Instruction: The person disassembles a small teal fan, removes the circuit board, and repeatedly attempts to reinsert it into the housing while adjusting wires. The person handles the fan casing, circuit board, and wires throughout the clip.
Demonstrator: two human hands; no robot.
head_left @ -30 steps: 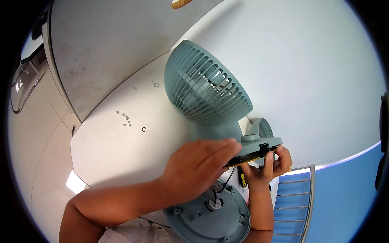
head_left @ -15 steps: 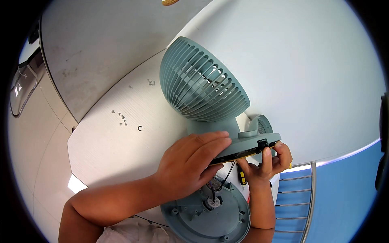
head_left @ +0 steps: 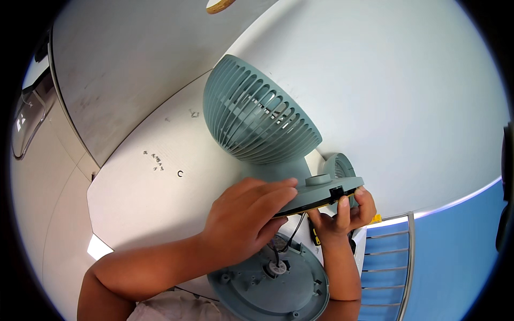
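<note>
A grey-green desk fan (head_left: 262, 115) with a slatted, bowl-shaped housing leans over the table. My left hand (head_left: 249, 214) clasps the near left side of its flat, round base (head_left: 326, 191), thumb below and fingers on top. My right hand (head_left: 345, 214) grips the right side of that base, with fingertips by a small black part (head_left: 336, 191) in its rim. A thin yellow edge shows along the underside, which is otherwise turned from view. Dark wires (head_left: 295, 231) run down from it to a separate round bottom cover (head_left: 273, 283), lying inner side up near my lap.
Several small screws (head_left: 156, 160) and a black C-shaped clip (head_left: 180, 174) lie on the white table (head_left: 139, 203). Behind the base stands another round grey-green part (head_left: 341, 166). A black-and-yellow tool (head_left: 315, 232) lies near my right wrist. A metal rack (head_left: 388, 267) is at the right.
The whole view has shifted slightly, so the fan, screws and clip appear a little further left. Both hands keep their hold on the base.
</note>
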